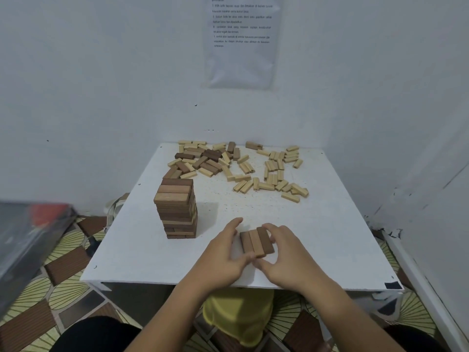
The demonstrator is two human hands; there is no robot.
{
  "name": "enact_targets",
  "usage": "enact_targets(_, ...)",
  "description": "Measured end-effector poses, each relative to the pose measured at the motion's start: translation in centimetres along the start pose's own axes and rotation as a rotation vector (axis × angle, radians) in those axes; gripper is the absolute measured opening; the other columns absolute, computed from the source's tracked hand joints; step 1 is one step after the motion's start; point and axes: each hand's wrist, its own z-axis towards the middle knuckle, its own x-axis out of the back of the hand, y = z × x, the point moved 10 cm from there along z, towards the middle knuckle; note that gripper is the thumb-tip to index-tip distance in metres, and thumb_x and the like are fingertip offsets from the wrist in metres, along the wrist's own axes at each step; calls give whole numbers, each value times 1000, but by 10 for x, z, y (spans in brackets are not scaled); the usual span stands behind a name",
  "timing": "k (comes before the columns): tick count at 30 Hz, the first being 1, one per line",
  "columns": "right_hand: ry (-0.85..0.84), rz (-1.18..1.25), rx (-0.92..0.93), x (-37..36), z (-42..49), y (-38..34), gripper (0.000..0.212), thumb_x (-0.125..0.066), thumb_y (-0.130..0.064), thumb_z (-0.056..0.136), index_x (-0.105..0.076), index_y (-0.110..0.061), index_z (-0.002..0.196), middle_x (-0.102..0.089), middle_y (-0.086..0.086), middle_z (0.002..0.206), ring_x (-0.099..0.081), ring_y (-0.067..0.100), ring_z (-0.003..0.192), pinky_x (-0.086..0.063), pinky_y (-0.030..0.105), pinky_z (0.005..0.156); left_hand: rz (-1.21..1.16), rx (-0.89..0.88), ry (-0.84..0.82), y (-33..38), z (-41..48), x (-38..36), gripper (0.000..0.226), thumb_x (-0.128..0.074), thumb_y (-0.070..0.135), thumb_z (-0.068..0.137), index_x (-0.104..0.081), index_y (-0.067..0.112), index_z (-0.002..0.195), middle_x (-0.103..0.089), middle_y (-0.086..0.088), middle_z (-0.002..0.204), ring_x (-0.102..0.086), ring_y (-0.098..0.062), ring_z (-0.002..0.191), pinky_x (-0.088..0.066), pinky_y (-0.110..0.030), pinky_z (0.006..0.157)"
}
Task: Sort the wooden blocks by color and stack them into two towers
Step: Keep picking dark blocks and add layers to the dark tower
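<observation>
Three brown blocks (256,242) lie side by side as a flat row near the front of the white table (317,237). My left hand (225,252) touches the row's left side with fairly straight fingers. My right hand (284,252) curls round its right side and far end. A tower of brown blocks (176,210) stands at the left. Loose brown and light blocks (203,160) lie mixed at the back left, and several light blocks (276,174) are scattered at the back right.
White walls close in behind and to the right of the table. A printed sheet (241,41) hangs on the back wall. A dark box (28,237) sits on the patterned floor at the left. Bare tabletop lies between the tower and the scattered blocks.
</observation>
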Motion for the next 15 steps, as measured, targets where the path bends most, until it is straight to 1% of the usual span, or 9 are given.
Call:
enact_targets(2,127,-74,-49,-3,-7,-7,69,-60,-73,77,-42,-38,134,-45,-10,118,-48,16,111,-47,33,94,-94,10,13,-4,-5,3,72,-61,50,98,-24,43,159,-37,14,160,-37,-8,147,-34,-34,120)
enact_targets(3,166,-145,-93,-6,-8,-10,69,-55,-75,76,-42,-38,132,-45,-10,118,-46,17,110,-47,35,93,-134,21,25,-5,-6,5,65,-56,49,101,-26,43,158,-37,16,161,-37,-7,147,-34,-35,120)
enact_targets(5,198,-246,-140,-11,-8,-15,65,-53,-71,77,-42,-38,132,-46,-8,121,-46,19,112,-46,38,93,-170,44,51,-7,-7,9,54,-51,40,106,-31,42,157,-38,18,160,-37,-5,147,-33,-36,122)
enact_targets(6,200,-239,-140,-11,-6,-17,59,-53,-65,79,-44,-38,131,-47,-8,121,-45,19,113,-45,38,93,-170,49,59,-7,-8,11,51,-50,37,107,-33,41,156,-39,19,159,-37,-4,146,-33,-36,122)
enact_targets(8,146,-200,-99,-11,0,-17,51,-55,-53,82,-47,-39,130,-47,-11,121,-45,19,113,-44,38,92,-144,40,64,-6,-11,15,48,-50,36,108,-37,39,154,-41,20,157,-38,-3,144,-32,-33,122)
enact_targets(9,80,-206,-56,-12,5,-16,50,-57,-49,83,-48,-40,131,-46,-13,122,-44,19,114,-43,39,93,-126,36,65,-6,-14,17,47,-49,36,108,-39,38,153,-42,20,155,-39,-3,143,-33,-32,121)
enact_targets(12,-137,-208,92,-10,16,-16,55,-63,-35,84,-50,-41,136,-47,-20,125,-42,16,117,-42,41,98,-112,39,78,-5,-18,20,43,-47,35,109,-43,37,151,-45,21,152,-42,-2,139,-33,-27,117)
enact_targets(14,-210,-181,136,-5,19,-14,61,-67,-29,82,-49,-39,140,-48,-21,131,-38,14,121,-39,43,105,-117,45,91,-3,-18,18,40,-43,36,110,-45,37,150,-47,22,150,-42,-1,138,-31,-23,114)
enact_targets(15,-220,-156,135,-3,19,-11,65,-69,-31,82,-46,-39,143,-46,-21,136,-35,13,126,-37,43,109,-124,49,103,-3,-17,17,40,-42,36,110,-45,37,150,-47,21,150,-42,-1,139,-31,-22,112)
